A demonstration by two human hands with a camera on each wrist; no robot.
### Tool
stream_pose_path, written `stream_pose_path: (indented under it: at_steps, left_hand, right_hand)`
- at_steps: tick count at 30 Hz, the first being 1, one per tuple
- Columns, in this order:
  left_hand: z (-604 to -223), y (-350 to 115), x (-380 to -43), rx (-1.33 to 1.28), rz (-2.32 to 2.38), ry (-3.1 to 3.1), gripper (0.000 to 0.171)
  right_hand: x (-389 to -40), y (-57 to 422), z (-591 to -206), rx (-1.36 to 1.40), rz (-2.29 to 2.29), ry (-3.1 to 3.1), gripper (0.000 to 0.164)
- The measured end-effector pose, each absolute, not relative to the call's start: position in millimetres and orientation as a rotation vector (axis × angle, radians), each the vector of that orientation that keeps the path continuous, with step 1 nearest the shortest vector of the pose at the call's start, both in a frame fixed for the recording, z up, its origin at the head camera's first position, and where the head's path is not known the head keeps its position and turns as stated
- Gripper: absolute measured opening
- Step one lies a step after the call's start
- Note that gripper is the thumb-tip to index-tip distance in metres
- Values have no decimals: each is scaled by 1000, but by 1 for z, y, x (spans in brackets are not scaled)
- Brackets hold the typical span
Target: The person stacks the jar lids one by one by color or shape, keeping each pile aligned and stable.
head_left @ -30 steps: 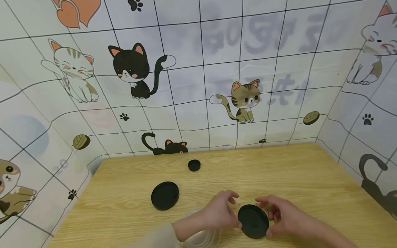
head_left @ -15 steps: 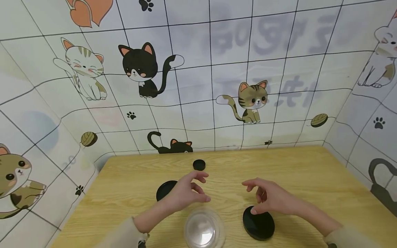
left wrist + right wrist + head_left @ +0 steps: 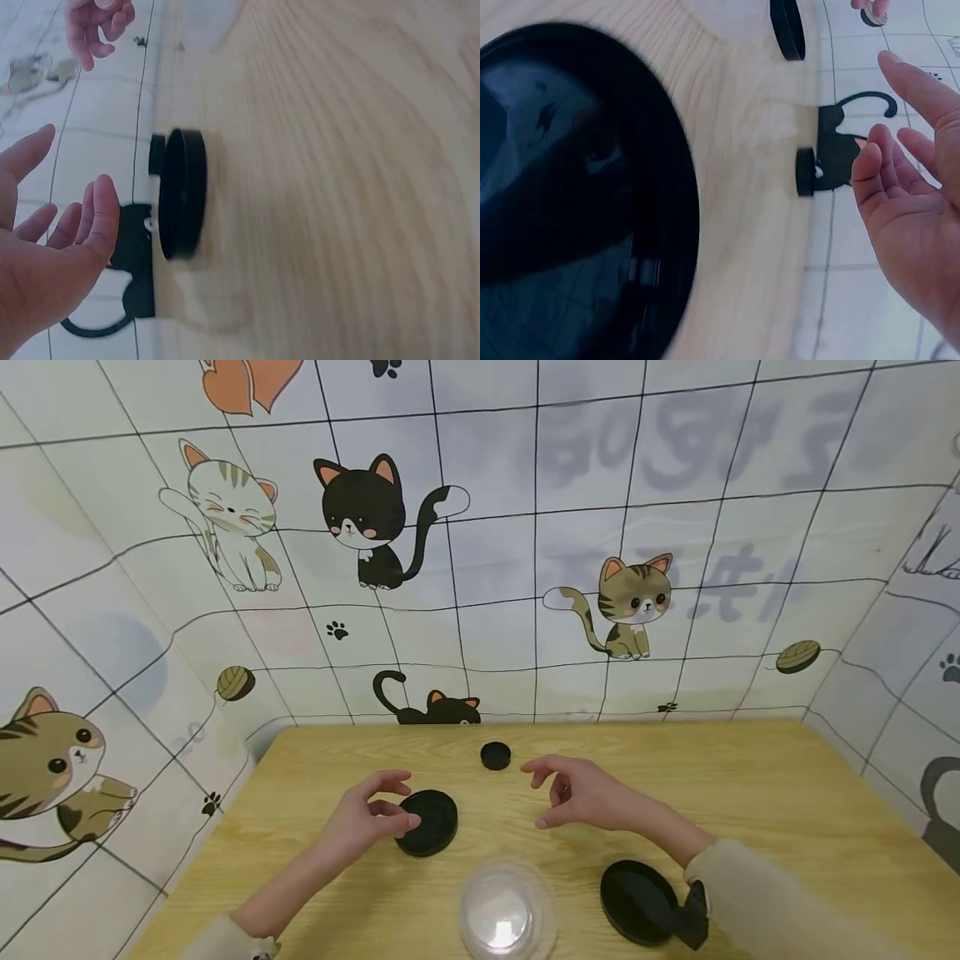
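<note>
My left hand [image 3: 367, 814] hovers with loosely bent fingers, its thumb overlapping a round black shallow lid [image 3: 433, 831] in the head view. The left wrist view shows nothing between the fingers of that hand [image 3: 56, 255], with the lid [image 3: 196, 195] beyond them. To the right, my right hand [image 3: 585, 793] is held over the table with nothing in its grasp, fingers pointing toward a small black disc [image 3: 496, 756]. A second large black lid [image 3: 633, 897] lies below the right forearm, filling the left of the right wrist view as a dark rim [image 3: 667, 142].
A clear round plastic container [image 3: 480, 914] stands near the front between the two large lids. The wooden table [image 3: 697, 793] ends at the back against a cloth wall [image 3: 495, 568] printed with cats. A dark wrist device [image 3: 693, 917] overlaps the right lid's edge.
Both hands have come away from the right lid. The left hand has moved left to the other large lid; the right hand has risen and moved toward the small disc. The view has shifted slightly.
</note>
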State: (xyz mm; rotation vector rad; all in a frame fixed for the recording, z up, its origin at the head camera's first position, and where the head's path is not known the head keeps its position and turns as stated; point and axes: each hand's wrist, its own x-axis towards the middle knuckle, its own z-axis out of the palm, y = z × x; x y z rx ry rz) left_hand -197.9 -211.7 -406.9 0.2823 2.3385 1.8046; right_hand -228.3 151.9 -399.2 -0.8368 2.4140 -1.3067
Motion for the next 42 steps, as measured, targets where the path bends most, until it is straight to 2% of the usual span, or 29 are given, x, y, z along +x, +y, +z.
stream_pose_path:
  at_steps: [7,15,25,42]
  left_hand:
    - [-422,-240,-198,170,1887,2311,70]
    - [-438,-248,-197,120,1890,2273,78]
    - [-453,-244,-199,121,1863,2289,82]
    - [-460,-237,-206,115,1740,2421,83]
  right_hand:
    - [-244,109,-420,-857,-1344,2318,74]
    - [-254,76,-433,-873,-1283,2304,78]
    - [-261,56,-447,-832,-1303,2295,81]
    - [-261,41,-453,-860,-1249,2331,76]
